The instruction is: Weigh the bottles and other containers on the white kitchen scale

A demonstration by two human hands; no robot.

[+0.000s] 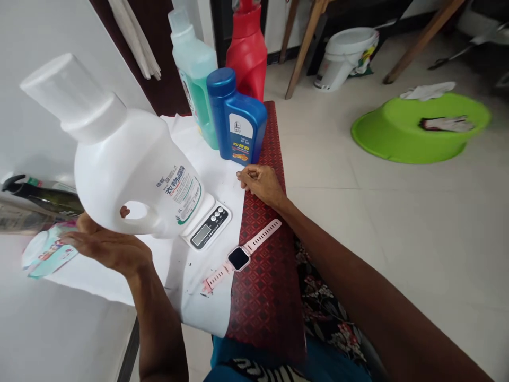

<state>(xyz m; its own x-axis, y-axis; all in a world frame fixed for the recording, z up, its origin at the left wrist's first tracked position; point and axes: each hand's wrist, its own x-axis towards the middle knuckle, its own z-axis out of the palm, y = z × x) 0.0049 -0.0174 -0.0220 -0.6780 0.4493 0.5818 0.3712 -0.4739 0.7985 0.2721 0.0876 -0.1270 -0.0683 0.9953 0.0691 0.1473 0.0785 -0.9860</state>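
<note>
A large white detergent jug [131, 143] with a white cap stands on a small kitchen scale [204, 233] with a dark display panel. My left hand [115, 249] is beside the jug's lower left, fingers stretched out; a fingertip shows through the handle hole. Whether it touches the jug I cannot tell. My right hand [260, 183] rests at the table's edge with its fingers curled in, and nothing shows in them. Just beyond it stands a blue oil bottle [238, 119]. A pink-strapped smartwatch [239, 258] lies in front of the scale.
Behind are a green liquid bottle [194, 79] and a red bottle [248, 53]. A dark green bottle [51, 199] and a colourful packet [51, 252] are at the left. White paper partly covers the red patterned table [266, 297]. A green basin [397, 130] and white bucket [338, 58] sit on the floor.
</note>
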